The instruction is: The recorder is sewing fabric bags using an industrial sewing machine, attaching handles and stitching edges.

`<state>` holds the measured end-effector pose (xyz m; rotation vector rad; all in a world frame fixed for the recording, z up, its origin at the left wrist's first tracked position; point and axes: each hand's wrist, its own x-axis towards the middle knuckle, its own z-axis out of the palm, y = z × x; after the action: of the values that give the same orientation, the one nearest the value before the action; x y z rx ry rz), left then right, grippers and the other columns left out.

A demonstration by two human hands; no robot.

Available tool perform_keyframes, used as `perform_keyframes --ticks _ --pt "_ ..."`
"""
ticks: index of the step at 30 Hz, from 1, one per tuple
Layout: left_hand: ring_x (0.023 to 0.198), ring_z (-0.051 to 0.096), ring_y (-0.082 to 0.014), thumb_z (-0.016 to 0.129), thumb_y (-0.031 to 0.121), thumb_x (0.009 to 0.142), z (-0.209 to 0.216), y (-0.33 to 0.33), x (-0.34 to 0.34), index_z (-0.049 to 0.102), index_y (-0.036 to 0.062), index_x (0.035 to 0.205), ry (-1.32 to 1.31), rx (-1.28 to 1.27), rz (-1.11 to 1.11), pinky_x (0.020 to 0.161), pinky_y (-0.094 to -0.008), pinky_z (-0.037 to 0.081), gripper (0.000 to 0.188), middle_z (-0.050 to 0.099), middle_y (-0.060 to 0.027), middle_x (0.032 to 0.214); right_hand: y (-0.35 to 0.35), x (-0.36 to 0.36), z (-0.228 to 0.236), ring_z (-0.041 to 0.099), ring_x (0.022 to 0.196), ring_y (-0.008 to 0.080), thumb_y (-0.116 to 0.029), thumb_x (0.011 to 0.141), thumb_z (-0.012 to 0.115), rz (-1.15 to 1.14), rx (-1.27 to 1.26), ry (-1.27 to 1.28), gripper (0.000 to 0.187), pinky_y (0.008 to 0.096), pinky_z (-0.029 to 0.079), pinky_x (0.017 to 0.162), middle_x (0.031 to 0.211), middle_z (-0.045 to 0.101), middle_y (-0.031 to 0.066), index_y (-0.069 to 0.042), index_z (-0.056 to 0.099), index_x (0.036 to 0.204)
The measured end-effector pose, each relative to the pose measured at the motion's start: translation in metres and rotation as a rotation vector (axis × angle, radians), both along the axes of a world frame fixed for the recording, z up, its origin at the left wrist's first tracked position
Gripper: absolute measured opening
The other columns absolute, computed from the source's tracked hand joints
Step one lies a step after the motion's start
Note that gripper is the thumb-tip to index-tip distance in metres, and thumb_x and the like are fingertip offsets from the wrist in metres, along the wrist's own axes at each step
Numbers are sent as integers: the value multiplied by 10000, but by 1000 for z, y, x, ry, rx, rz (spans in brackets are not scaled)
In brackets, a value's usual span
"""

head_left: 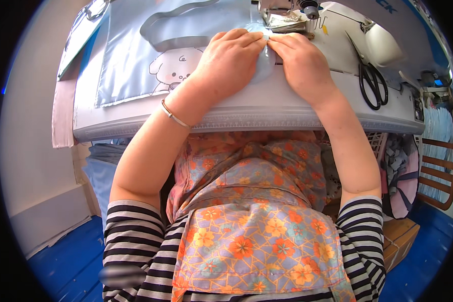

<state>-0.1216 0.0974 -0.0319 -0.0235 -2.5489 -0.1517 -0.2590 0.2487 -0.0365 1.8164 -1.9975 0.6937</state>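
Observation:
My left hand (229,60) and my right hand (303,64) meet fingertip to fingertip below the sewing machine's head. Both pinch a small pale blue piece of fabric (264,73), its lower edge rounded and hanging between the hands. The pinched edge is mostly hidden under my fingers. Beside my left hand lies a large light blue fabric panel (123,65) with a printed cartoon puppy (173,68). A grey strap (178,44) loops across this panel, partly behind my left hand.
The sewing machine (287,6) stands at the far side of the white table (226,108), which has a ruler strip along its front edge. Black-handled scissors (371,83) lie at the right. A wooden chair (438,171) and stacked blue fabric (438,146) stand farther right.

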Motion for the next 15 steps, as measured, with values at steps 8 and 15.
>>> perform_keyframes --ticks 8,15 --pt "1298 517 -294 614 167 886 0 -15 9 628 15 1254 -68 34 9 1093 -434 401 399 596 -149 1352 -9 1 1 608 1076 276 19 835 543 14 12 -1 346 382 502 960 1185 676 95 0 672 1156" --pt "1336 471 -376 607 78 828 21 -62 111 602 40 1311 -323 107 227 1136 -454 373 485 517 -212 1423 -8 0 -1 610 1064 269 19 842 554 7 0 17 334 376 498 965 1185 675 92 -5 671 1154"
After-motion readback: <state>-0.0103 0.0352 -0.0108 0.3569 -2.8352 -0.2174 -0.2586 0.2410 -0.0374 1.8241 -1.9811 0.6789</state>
